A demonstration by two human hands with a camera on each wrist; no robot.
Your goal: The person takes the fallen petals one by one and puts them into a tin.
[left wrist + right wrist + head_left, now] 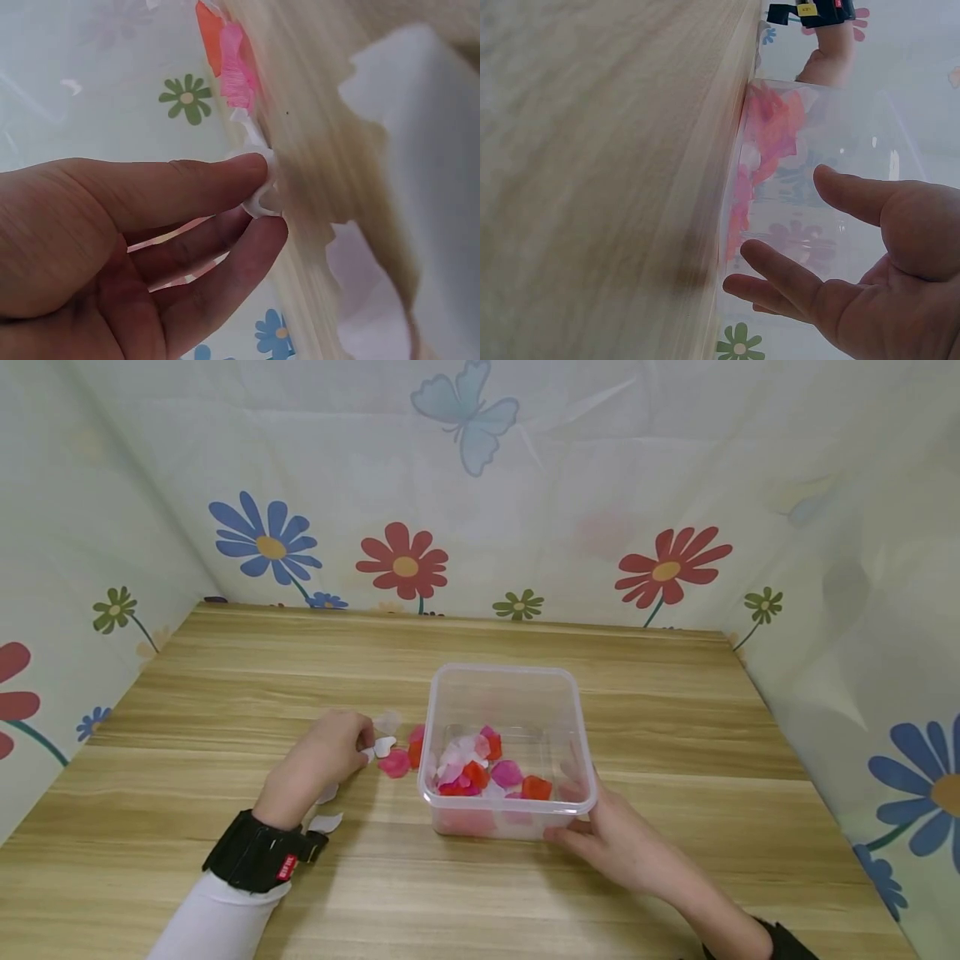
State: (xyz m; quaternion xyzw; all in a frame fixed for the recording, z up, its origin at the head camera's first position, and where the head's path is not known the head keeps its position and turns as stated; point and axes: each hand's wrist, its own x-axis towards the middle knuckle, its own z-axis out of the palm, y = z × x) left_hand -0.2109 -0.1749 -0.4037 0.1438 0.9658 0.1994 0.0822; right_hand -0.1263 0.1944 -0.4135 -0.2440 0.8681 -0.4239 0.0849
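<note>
My left hand (318,767) is low over the table, left of a clear plastic container (508,805). In the left wrist view, its thumb and fingers pinch a white artificial petal (262,204) at the tabletop. Pink, red and white petals (506,774) lie inside the container, mostly at its left. My right hand (626,847) rests against the container's front right corner. The right wrist view shows its thumb and fingers (780,274) spread and fairly straight beside the clear wall.
Between left hand and container lie a pink petal (394,763), an orange-red petal (415,754) and a white petal (384,746). Another white petal (326,823) lies near the left wrist. Flower-printed sheeting (555,510) walls the wooden table (660,702) at the back and sides.
</note>
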